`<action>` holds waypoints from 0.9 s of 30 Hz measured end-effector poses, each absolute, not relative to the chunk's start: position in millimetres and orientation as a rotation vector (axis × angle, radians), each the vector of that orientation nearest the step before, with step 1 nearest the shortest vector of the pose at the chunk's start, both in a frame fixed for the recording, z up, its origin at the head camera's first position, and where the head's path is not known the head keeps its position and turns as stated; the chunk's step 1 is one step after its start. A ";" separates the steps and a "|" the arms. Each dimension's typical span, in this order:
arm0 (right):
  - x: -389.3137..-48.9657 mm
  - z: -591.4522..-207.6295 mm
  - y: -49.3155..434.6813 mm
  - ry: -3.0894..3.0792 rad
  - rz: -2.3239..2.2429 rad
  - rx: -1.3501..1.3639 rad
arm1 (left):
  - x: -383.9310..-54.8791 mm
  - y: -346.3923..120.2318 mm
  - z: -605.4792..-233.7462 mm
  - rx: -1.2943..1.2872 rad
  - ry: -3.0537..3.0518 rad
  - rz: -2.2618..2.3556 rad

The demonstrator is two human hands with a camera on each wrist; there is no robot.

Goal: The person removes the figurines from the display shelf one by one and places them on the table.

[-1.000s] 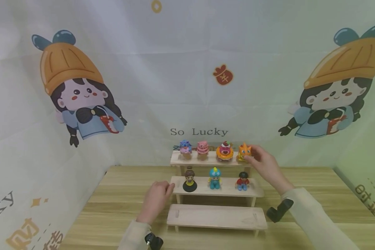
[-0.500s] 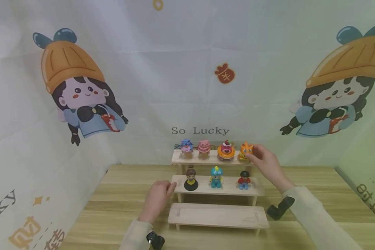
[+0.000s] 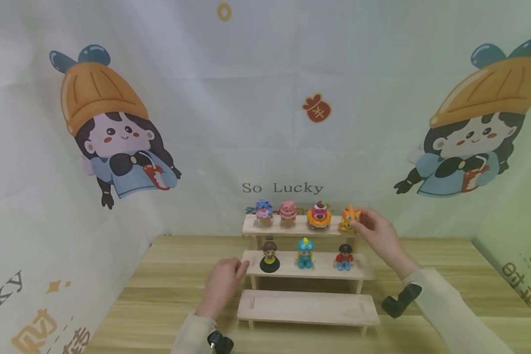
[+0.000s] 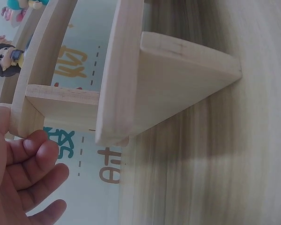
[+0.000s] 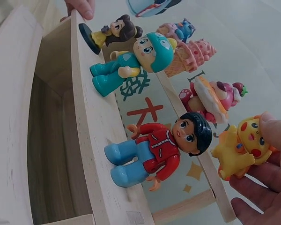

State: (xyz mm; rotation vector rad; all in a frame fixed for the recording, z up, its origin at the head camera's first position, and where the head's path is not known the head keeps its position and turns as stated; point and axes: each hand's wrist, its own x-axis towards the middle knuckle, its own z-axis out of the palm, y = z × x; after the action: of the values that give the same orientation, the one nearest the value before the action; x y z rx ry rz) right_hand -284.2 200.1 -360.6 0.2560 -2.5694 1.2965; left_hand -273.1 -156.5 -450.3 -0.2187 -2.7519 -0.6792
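Note:
My right hand (image 3: 382,237) pinches a yellow and orange toy figure (image 5: 243,144) with pointed ears, thumb on its head and fingers behind, at the right end of the top shelf (image 3: 301,227). My left hand (image 3: 223,284) grips the left end of the middle shelf (image 4: 30,123) between thumb and bent forefinger, its other fingers loose. Left of the held figure stand a bear figure in an orange ring (image 3: 319,216), a pink ice-cream figure (image 3: 287,213) and a blue ice-cream figure (image 3: 263,212).
On the middle shelf stand a brown-haired doll on a black base (image 3: 270,256), a teal-suited figure (image 3: 305,254) and a red-jacketed figure (image 5: 159,147). The bottom shelf (image 3: 307,307) is in front, on a wood-grain table (image 3: 159,285). A printed cloth (image 3: 265,123) hangs behind.
The yellow and orange figure has shifted slightly right along the top shelf, in my right hand. My left hand keeps its place on the middle shelf's end.

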 end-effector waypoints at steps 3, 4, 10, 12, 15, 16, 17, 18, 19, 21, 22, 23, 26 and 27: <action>-280.8 -362.6 204.7 -2.559 1.292 0.247 | -273.3 -156.1 -450.2 -0.220 -2.751 -0.685; -279.4 -362.9 206.5 -2.555 1.295 0.244 | -273.3 -156.0 -450.2 -0.220 -2.750 -0.688; -268.0 -363.5 217.5 -2.529 1.302 0.257 | -273.5 -154.8 -450.5 -0.212 -2.751 -0.712; -263.0 -363.6 221.2 -2.520 1.302 0.257 | -273.1 -154.2 -450.9 -0.206 -2.759 -0.727; -256.3 -364.6 227.1 -2.510 1.294 0.246 | -272.2 -153.6 -451.7 -0.188 -2.764 -0.771; -254.3 -364.8 229.0 -2.505 1.296 0.243 | -271.9 -153.4 -451.8 -0.182 -2.761 -0.785; -252.4 -365.2 230.9 -2.502 1.298 0.240 | -271.8 -153.4 -452.0 -0.178 -2.755 -0.795; -250.5 -365.8 232.7 -2.498 1.298 0.240 | -271.8 -153.4 -452.0 -0.173 -2.750 -0.804; -248.4 -366.6 234.5 -2.495 1.296 0.240 | -271.8 -153.3 -452.0 -0.170 -2.746 -0.809; -244.4 -368.5 237.7 -2.485 1.288 0.243 | -271.9 -153.4 -451.7 -0.170 -2.742 -0.813; -242.3 -369.4 239.1 -2.483 1.281 0.245 | -272.0 -153.5 -451.5 -0.171 -2.743 -0.814; -239.9 -370.5 240.4 -2.482 1.269 0.245 | -272.1 -153.6 -451.4 -0.171 -2.746 -0.817; -232.6 -374.8 243.7 -2.465 1.245 0.262 | -272.0 -153.9 -451.0 -0.178 -2.751 -0.827; -230.0 -376.1 244.2 -2.459 1.243 0.269 | -272.0 -154.1 -451.0 -0.179 -2.748 -0.830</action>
State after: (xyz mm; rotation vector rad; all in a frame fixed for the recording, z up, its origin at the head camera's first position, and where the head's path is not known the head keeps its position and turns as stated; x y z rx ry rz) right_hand -230.0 244.2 -376.1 0.2695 -2.4595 1.2434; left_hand -272.0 -154.1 -451.0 -0.1791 -2.7481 -0.8296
